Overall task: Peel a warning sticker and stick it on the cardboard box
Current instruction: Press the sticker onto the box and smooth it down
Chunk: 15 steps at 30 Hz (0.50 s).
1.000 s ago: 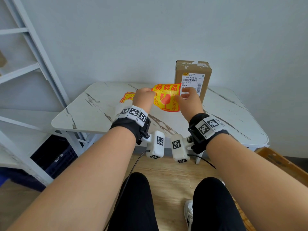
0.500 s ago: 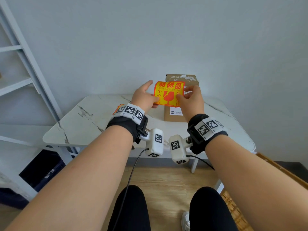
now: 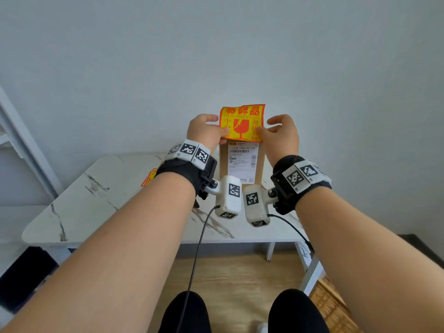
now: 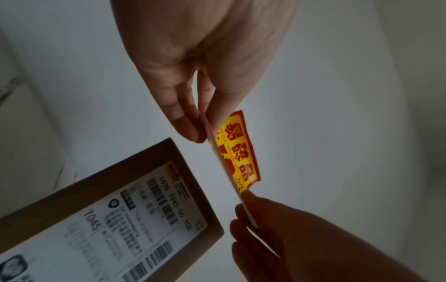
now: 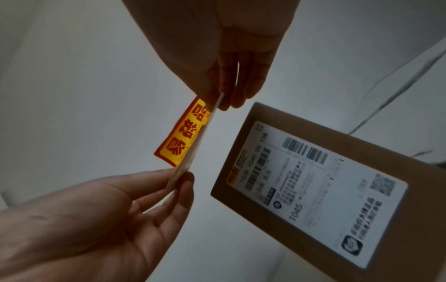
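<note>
Arms: bare from wrist to elbow, no sleeves.
Left hand: bare; black fabric wrist strap with a white band of black square-code markers.
Right hand: bare; matching black strap and white marker band.
Wrist cameras: white rounded housing under each wrist, coded tags, thin black cable trailing down.
Legs: black trousers; perhaps a white shoe at the bottom edge.
</note>
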Each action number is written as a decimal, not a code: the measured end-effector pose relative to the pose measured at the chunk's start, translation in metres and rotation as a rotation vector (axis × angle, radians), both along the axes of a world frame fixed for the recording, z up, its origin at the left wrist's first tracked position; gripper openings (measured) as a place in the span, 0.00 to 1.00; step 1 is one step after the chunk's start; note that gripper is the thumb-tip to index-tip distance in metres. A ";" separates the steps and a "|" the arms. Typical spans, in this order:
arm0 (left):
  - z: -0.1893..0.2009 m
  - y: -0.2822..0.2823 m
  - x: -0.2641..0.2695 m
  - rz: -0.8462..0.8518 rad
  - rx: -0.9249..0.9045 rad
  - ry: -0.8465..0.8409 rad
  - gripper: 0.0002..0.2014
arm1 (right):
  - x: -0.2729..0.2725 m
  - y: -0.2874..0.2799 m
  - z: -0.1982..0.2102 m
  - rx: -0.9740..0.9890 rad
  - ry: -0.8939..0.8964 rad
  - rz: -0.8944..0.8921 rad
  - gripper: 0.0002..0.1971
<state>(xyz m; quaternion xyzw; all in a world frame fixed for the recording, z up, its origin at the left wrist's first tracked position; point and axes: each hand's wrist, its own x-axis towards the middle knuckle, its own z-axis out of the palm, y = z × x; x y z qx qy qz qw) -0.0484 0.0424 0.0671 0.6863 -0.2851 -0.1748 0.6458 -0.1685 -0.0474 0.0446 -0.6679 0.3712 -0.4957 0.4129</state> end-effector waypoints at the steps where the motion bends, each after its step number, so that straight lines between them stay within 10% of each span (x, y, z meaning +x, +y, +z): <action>1: 0.002 -0.005 0.002 0.016 0.009 -0.022 0.23 | 0.002 -0.005 0.001 -0.005 0.009 -0.011 0.11; 15: -0.007 -0.037 0.016 0.146 0.187 -0.424 0.30 | 0.021 -0.039 -0.002 -0.103 0.209 -0.047 0.11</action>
